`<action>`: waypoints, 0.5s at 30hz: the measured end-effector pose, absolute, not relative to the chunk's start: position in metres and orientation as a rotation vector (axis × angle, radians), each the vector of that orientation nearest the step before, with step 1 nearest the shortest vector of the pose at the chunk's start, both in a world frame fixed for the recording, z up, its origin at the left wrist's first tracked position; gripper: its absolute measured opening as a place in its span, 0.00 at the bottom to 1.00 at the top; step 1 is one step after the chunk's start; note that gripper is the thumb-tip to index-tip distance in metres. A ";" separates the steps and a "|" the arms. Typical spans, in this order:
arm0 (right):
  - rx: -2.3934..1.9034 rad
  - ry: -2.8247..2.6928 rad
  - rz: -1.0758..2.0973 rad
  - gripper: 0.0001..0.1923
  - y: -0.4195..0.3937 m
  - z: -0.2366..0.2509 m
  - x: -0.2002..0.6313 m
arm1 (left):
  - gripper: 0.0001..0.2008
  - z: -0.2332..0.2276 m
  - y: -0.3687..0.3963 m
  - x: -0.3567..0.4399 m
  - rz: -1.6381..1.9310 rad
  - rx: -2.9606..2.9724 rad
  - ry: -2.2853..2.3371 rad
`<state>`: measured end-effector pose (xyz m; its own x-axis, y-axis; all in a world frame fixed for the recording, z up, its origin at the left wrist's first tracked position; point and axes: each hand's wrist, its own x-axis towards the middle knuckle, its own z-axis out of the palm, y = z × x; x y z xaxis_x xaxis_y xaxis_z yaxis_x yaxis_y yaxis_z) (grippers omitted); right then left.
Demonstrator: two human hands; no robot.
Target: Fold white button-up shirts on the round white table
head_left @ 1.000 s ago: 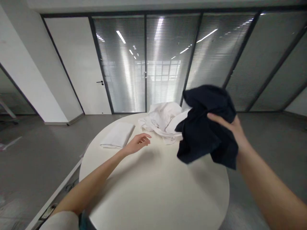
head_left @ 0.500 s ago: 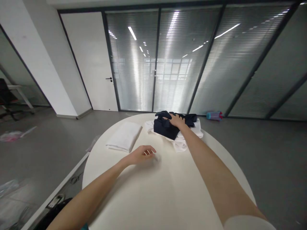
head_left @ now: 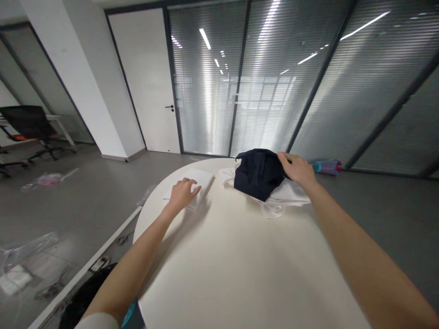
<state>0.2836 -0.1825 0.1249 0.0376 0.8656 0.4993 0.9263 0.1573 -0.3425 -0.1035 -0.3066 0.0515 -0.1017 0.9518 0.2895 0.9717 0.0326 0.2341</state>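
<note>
A crumpled navy garment (head_left: 258,173) lies on top of a loose white garment (head_left: 288,194) at the far side of the round white table (head_left: 240,260). At the navy garment's right edge is my right hand (head_left: 297,168), its fingers closed on the fabric and partly hidden. My left hand (head_left: 183,194) hovers over or rests on a folded white cloth (head_left: 205,177) to the left; I cannot tell whether it touches. Its fingers are lightly bent and apart, with nothing held.
A blue and pink item (head_left: 327,167) is on the floor beyond the table's right side. To the left are an office chair (head_left: 29,123), plastic wrapping (head_left: 48,179) and cables (head_left: 55,288) on the floor. A glass partition and a white door (head_left: 144,82) stand behind.
My left hand has moved from the bare tabletop to the folded white cloth. My right hand has shifted from the navy garment's top to its right edge. The view has turned slightly left.
</note>
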 end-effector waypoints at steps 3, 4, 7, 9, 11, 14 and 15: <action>-1.485 -1.769 -0.254 0.27 -0.196 0.120 0.291 | 0.23 0.042 -0.299 -0.130 -0.407 -1.886 -2.472; -1.383 -1.764 -0.305 0.24 -0.202 0.118 0.290 | 0.25 0.039 -0.296 -0.137 -0.355 -1.859 -2.544; -1.106 -1.778 -0.400 0.16 -0.228 0.111 0.278 | 0.32 0.033 -0.290 -0.149 -0.240 -1.892 -2.623; -0.953 -1.850 -0.373 0.13 -0.250 0.106 0.264 | 0.31 0.033 -0.292 -0.150 -0.186 -1.933 -2.575; -0.812 -2.013 -0.258 0.12 -0.274 0.098 0.252 | 0.30 0.034 -0.303 -0.147 -0.130 -1.980 -2.510; -0.717 -2.368 0.033 0.12 -0.309 0.084 0.241 | 0.30 0.029 -0.340 -0.140 -0.084 -2.152 -2.377; -0.735 -2.477 0.131 0.13 -0.318 0.079 0.241 | 0.30 0.026 -0.356 -0.137 -0.099 -2.225 -2.309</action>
